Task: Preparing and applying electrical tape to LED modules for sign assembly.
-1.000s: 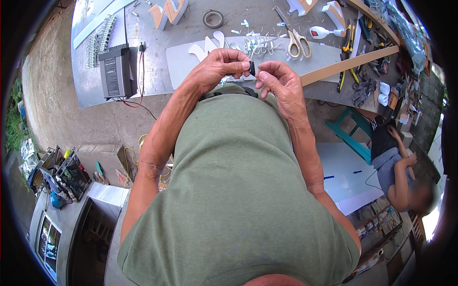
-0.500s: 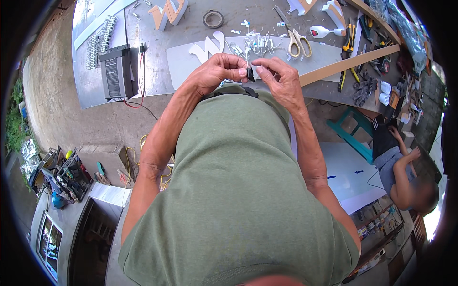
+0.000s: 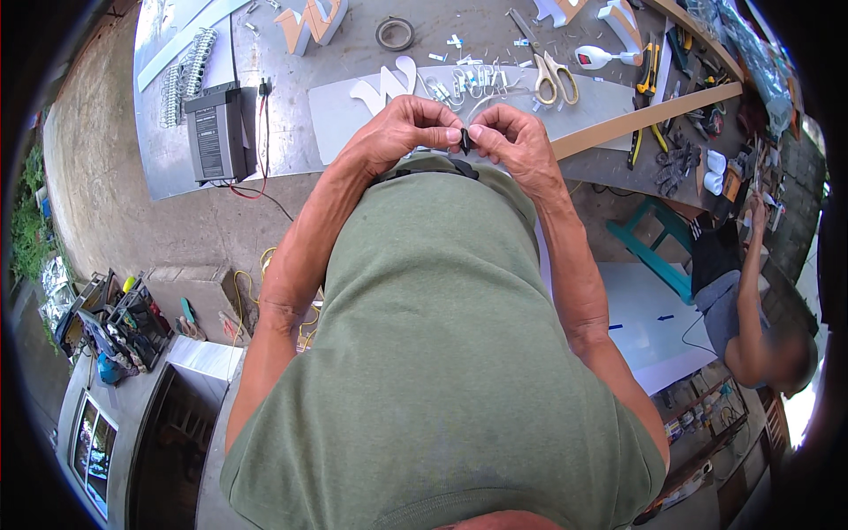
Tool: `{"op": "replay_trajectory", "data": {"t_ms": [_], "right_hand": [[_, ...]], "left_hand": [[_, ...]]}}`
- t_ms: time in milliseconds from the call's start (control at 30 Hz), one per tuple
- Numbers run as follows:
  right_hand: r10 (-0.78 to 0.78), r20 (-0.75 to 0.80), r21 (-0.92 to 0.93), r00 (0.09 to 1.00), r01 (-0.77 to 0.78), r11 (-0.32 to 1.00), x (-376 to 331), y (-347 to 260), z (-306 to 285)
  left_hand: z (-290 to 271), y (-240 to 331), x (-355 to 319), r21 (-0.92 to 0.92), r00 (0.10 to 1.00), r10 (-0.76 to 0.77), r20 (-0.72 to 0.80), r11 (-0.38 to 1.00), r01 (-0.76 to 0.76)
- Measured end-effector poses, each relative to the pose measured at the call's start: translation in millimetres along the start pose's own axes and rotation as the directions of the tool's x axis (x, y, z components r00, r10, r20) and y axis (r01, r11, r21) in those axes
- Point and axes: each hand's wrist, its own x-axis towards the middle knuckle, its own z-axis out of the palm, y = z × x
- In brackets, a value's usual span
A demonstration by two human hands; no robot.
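Note:
My left hand [image 3: 402, 134] pinches a small black piece [image 3: 465, 142] between thumb and fingertips, close in front of my waist at the table's near edge. From the other side, the thumb and index finger of my right hand [image 3: 523, 150] are closed on the same piece. The piece is too small to tell its kind. Just beyond my fingers lies a tangle of white wires with small light modules [image 3: 479, 82]. A white W-shaped letter [image 3: 386, 87] is on the grey sheet beyond my left hand. Scissors with cream handles [image 3: 555, 79] rest beyond my right hand.
A black power supply box [image 3: 215, 137] stands on the metal table at left. A tape roll [image 3: 395, 34], a white bottle [image 3: 596, 58], a long tan strip [image 3: 649, 119] and pliers [image 3: 649, 71] lie about. A co-worker [image 3: 742, 309] sits at right near a green stool [image 3: 654, 243].
My right hand has lowered and moved left, and its fingertips have closed on the black piece. My left hand has barely shifted. The co-worker's arm has stretched toward the table.

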Motion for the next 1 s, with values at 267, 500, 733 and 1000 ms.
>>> {"op": "replay_trajectory", "data": {"t_ms": [267, 500, 733, 1000], "right_hand": [[0.06, 0.1, 0.339, 0.993, -0.091, 0.936, 5, 11, -2], [-0.23, -0.078, -0.155, 0.97, 0.216, 0.964, 7, 11, 7], [-0.142, -0.117, 0.0, 0.983, 0.143, 0.99, -7, 5, 5], [0.015, -0.098, 0.09, 0.995, -0.006, 0.996, -10, 5, 10]], "left_hand": [[0, -1, 1, -0.049, 0.996, -0.004, 0.085, 0.999, 0.008], [-4, -8, 5, -0.13, 0.988, -0.017, 0.153, 0.991, 0.038], [-8, -10, 8, -0.192, 0.999, -0.033, 0.004, 0.981, 0.033], [-4, -6, 9, -0.082, 0.998, -0.043, -0.055, 0.996, 0.039]]}}
